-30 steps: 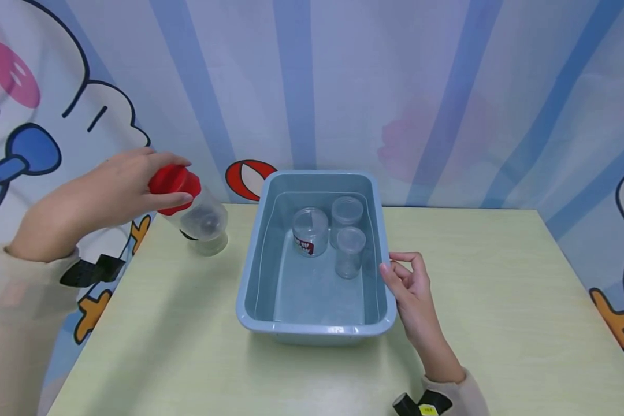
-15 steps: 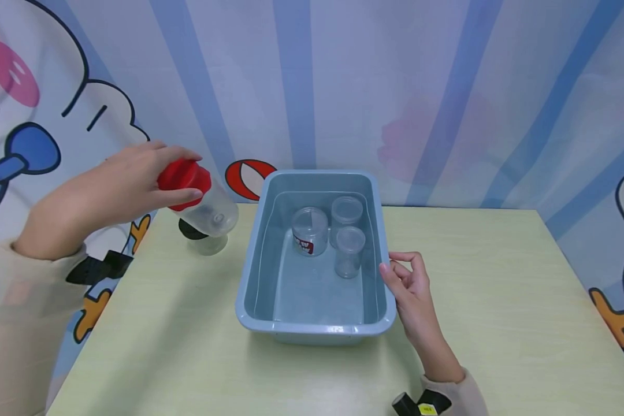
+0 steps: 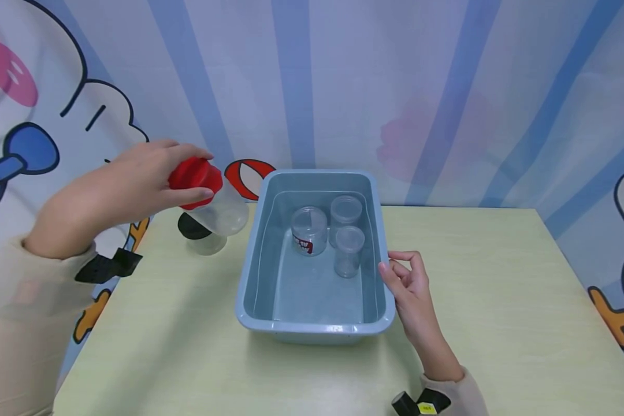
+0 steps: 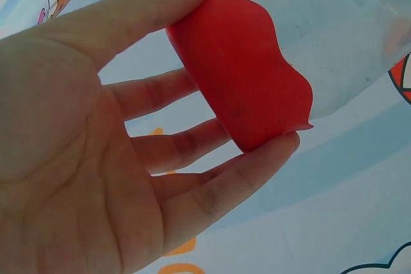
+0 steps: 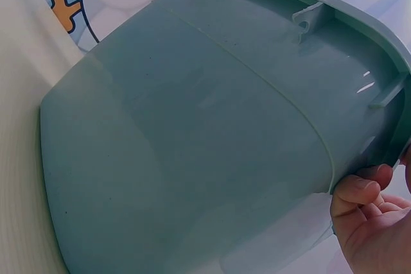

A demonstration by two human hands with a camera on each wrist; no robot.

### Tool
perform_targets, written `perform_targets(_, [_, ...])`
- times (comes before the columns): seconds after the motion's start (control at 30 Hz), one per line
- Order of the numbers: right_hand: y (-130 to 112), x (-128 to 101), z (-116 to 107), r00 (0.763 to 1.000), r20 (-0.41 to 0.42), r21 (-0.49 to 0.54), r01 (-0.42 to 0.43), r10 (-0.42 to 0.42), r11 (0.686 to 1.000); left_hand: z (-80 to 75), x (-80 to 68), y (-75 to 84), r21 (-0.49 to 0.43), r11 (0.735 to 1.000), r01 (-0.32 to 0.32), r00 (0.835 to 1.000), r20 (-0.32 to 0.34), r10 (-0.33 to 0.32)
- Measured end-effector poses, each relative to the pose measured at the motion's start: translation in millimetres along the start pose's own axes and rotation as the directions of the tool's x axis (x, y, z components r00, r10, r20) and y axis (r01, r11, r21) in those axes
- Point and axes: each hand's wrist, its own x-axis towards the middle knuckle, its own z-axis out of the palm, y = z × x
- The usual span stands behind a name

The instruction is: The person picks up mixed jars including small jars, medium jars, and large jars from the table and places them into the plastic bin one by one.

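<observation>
My left hand (image 3: 130, 182) grips a clear plastic jar (image 3: 230, 215) by its red lid (image 3: 197, 179). The jar tilts, base toward the right, in the air beside the basin's left edge. In the left wrist view, thumb and fingers pinch the red lid (image 4: 241, 68) at opposite sides. On the right, my right hand (image 3: 415, 300) grips the rim of a blue-grey plastic basin (image 3: 322, 330). The right wrist view shows its fingers (image 5: 359, 192) against the basin's outer wall (image 5: 167, 133). Inside stand a wide clear jar (image 3: 309, 228) with a red label and two slimmer clear jars (image 3: 346, 209).
A small clear jar with a black lid (image 3: 193, 227) stands on the table left of the basin, partly hidden by the held jar. The pale wooden table (image 3: 489, 277) ends at a cartoon-printed curtain (image 3: 343, 86) behind.
My left hand has moved right with the red-lidded jar, closer to the basin, and more of the black-lidded jar shows. The right hand and the basin have stayed in place.
</observation>
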Motion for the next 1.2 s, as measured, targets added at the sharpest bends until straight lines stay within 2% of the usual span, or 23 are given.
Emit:
perform_targets(0.47, [-1,-1,-1,1.0,0.002,-0.009,-0.003,0.003,1.0,-2.2,5.4,15.7,-0.021,1.0,-0.023,1.0,0.015,0.024])
perform_targets(0.73, [-1,-1,-2,1.0,-0.001,-0.01,-0.006,0.006,1.0,-0.2,12.9,26.6,-0.036,0.997,-0.063,0.998,0.025,0.064])
perform_targets(1.2, [-2,-2,2,1.0,-0.008,-0.021,-0.023,0.023,1.0,6.0,16.3,40.7,-0.073,0.989,-0.128,0.991,0.034,0.13])
